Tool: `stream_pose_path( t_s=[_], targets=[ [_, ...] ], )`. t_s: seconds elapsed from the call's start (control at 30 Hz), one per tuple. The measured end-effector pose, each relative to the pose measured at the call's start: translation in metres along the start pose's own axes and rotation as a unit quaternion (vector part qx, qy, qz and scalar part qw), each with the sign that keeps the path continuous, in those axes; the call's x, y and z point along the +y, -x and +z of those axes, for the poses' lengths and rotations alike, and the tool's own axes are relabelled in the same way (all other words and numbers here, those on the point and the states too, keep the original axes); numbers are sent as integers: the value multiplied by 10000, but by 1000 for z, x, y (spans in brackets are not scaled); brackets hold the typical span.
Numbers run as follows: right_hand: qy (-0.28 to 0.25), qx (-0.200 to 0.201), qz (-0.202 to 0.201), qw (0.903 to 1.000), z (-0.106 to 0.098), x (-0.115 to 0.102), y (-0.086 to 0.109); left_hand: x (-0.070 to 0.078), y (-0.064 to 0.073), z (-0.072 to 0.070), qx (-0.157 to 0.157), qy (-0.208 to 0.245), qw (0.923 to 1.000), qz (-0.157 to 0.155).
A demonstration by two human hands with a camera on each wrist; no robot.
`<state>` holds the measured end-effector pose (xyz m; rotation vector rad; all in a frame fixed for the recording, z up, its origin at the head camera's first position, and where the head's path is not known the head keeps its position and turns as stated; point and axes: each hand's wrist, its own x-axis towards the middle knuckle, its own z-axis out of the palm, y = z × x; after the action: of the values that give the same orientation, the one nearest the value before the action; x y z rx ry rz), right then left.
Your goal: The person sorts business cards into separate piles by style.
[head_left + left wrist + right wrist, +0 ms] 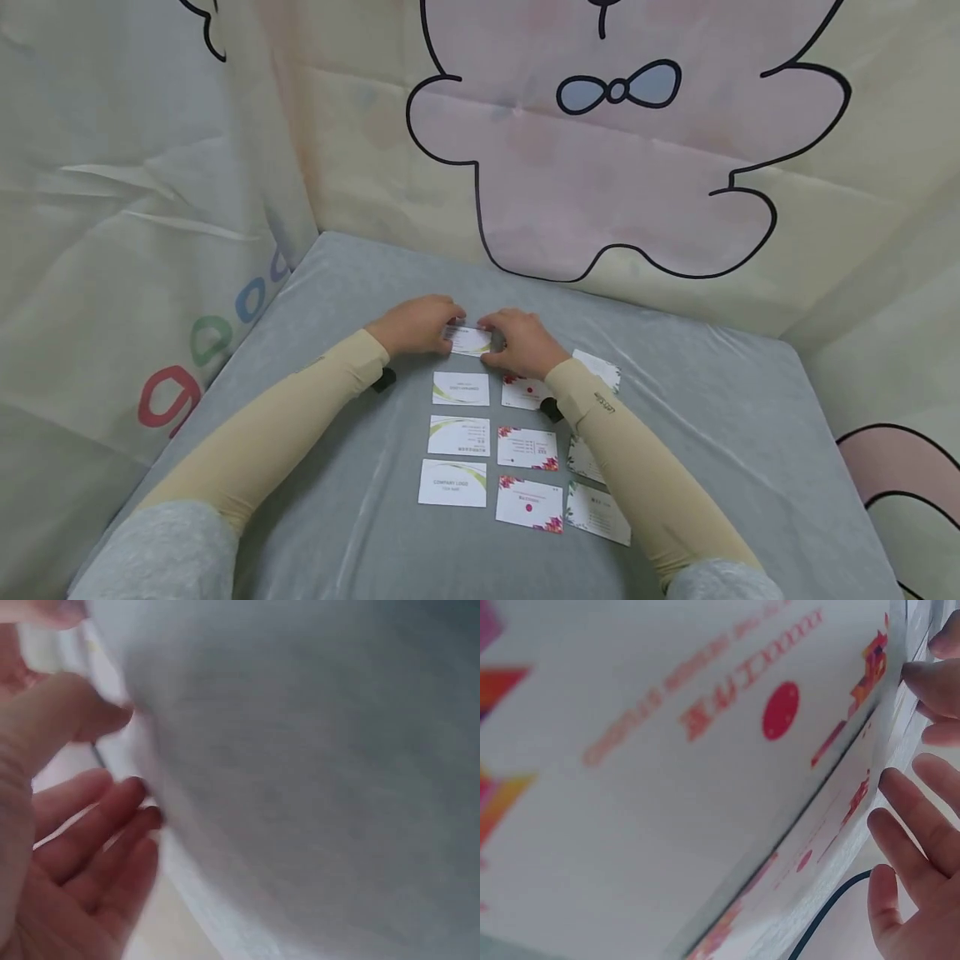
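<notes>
At the far end of the left column lies a white business card point(470, 340) with a yellow-green curve, one hand at each short end. My left hand point(422, 325) holds its left end between thumb and fingers. At the right end, my right hand point(522, 343) holds it the same way, fingers at the far corner and thumb at the near one. In the left wrist view the thumb point(105, 716) meets the card's edge. Fingers point(911, 806) of the right hand are spread and bent in the right wrist view. Whether the card touches the cloth, I cannot tell.
Several business cards lie in columns on the grey cloth point(360, 275). Nearest the left column's held card is a green-curved card point(461, 389); a red-flowered card point(527, 450) is in the middle column. My right forearm partly covers leaf-patterned cards point(597, 510). A printed curtain point(360, 167) stands behind.
</notes>
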<state>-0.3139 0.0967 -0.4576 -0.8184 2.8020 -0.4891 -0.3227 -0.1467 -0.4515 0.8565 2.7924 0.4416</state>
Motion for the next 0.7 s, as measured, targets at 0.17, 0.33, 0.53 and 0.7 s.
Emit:
stream_pose_path(
  t_s=[0.17,0.33,0.53,0.7],
  targets=[
    [132,63,-79,9999,0,2,1,-1,5,-3,-140,357,9993,19],
    [322,75,-158,9993,-2,3,2,3,3,-5,-132,210,9996,146],
    [181,153,0,9997,0,6,2,3,-3,-2,-166,109,9998,62],
    [32,113,120,9999,0,5,1,1,-2,-2,-99,161,9998,-37]
  ],
)
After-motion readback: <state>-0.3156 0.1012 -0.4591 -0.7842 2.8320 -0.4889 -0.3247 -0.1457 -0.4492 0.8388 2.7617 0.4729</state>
